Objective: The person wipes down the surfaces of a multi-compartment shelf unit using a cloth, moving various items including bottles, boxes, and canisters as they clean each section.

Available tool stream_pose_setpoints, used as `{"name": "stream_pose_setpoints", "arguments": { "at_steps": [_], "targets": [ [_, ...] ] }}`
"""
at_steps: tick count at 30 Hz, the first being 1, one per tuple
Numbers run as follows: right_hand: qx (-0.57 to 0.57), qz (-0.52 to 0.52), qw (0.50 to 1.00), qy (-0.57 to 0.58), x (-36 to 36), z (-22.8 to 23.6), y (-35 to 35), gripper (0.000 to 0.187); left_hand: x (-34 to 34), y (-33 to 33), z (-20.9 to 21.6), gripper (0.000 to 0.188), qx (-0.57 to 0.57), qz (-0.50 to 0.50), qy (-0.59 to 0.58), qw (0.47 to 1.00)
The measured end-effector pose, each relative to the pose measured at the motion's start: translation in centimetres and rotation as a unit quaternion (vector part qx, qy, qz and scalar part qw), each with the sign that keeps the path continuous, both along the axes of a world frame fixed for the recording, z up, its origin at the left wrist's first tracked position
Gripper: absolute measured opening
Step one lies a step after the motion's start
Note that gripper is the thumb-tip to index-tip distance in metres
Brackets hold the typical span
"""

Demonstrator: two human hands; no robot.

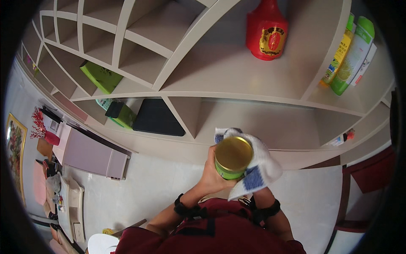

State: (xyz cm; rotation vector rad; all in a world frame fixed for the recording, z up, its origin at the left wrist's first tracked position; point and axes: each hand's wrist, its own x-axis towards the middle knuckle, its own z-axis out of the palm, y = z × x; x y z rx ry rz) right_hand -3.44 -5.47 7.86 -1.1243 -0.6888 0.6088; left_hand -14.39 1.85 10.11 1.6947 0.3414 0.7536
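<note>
Green tin (233,158), between hands (214,175) (cloth (266,165) at right)

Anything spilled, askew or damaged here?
Nothing clearly stands out: no visible spill, and the can in the left hand shows no dent. The bottles at upper right lean, but that may be lens bend.

A wide fisheye camera — the left one of a side-by-side pair — is looking down from the wearer's head, facing a beige shelf unit (237,74) and the pale floor (139,184). It is seeing the left hand (212,175) at close range and the forearms (163,219) from above (the shelf unit is bending into curves toward the rim), while a lilac cabinet (86,152) is showing smaller and farther off at the left.
</note>
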Motion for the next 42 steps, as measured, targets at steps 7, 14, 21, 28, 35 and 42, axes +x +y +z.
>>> {"name": "stream_pose_setpoints", "arguments": {
  "at_steps": [7, 14, 21, 28, 35, 42],
  "targets": [
    [0.016, 0.045, 0.996, -0.080, -0.6, -1.7, -0.4, 0.055, -0.1, 1.1, -1.7, 0.078, -0.174, -0.022, -0.085, 0.981],
    [0.037, 0.082, 0.996, 0.004, 0.4, -1.4, 1.4, 0.057, 0.4, 1.4, -1.3, 0.068, -0.087, 0.026, -0.086, 0.992],
    [-0.079, 0.048, 0.962, -0.258, -1.5, 0.7, 2.4, 0.075, 0.2, 1.8, -0.7, 0.058, -0.221, 0.105, -0.150, 0.958],
    [-0.046, 0.058, 0.984, 0.163, -1.0, -1.8, 1.8, 0.046, -0.4, 1.0, -0.3, 0.083, -0.209, 0.017, -0.142, 0.968],
    [-0.090, 0.122, 0.988, -0.028, -1.3, -5.0, -0.8, 0.022, -0.5, 3.1, -2.9, 0.080, -0.308, -0.087, -0.108, 0.941],
    [-0.111, 0.084, 0.983, 0.121, -2.5, -6.2, -0.8, 0.041, 0.3, 2.6, -1.6, 0.092, 0.026, 0.127, -0.099, 0.987]
  ]
}}
